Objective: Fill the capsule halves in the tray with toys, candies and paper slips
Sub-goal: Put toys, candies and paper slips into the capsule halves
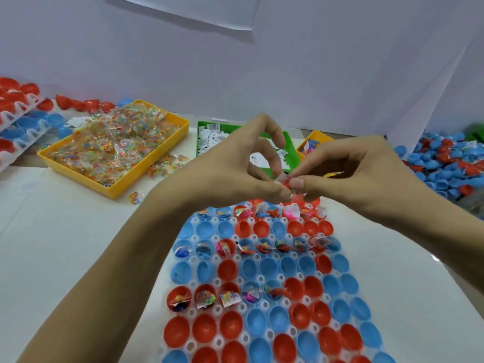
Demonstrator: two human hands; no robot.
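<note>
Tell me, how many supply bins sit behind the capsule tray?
3: a yellow bin of candy at left, a green bin of paper slips in the middle, another yellow bin partly hidden behind the hands.

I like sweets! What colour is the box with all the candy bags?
Yellow. The candy tray shows best in the head view, far left.

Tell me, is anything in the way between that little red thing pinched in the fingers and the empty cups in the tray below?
Nothing visible blocks it. The left hand and right hand pinch the small red piece above the far end of the white plastic tray. Empty red capsule halves sit open just below, though the nearest far row already holds toys and slips.
</note>
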